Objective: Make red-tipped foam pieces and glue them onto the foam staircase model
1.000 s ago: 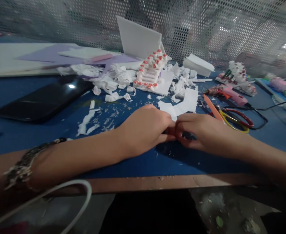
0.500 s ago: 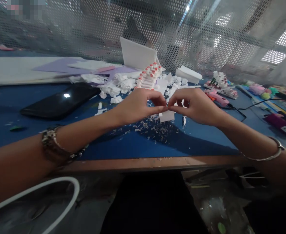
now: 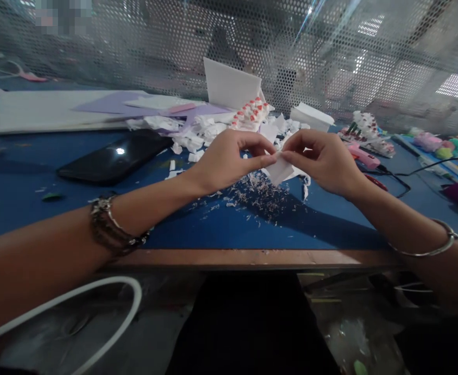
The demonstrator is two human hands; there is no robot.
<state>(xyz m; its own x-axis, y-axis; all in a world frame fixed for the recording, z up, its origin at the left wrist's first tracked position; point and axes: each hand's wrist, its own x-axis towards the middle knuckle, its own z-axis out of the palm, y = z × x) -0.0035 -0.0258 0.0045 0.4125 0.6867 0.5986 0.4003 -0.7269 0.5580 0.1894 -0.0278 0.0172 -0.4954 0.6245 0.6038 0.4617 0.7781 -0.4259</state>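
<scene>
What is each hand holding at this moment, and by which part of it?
Both the left hand and the right hand pinch one white paper piece at its top edge.

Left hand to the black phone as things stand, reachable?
Probably yes. The left hand pinches the white paper piece with the right hand, so it must let go; bare blue table lies between it and the phone.

I count 2 hands of mine, the left hand (image 3: 223, 159) and the right hand (image 3: 322, 159), with 1 white paper piece (image 3: 279, 169) pinched between them. I wear 1 dark bracelet (image 3: 110, 229) and 1 thin bangle (image 3: 428, 245). On the blue table (image 3: 37, 182) lie 1 black phone (image 3: 115, 156), 1 pink glue gun (image 3: 364, 155) and 1 white stepped model (image 3: 250, 115).
</scene>
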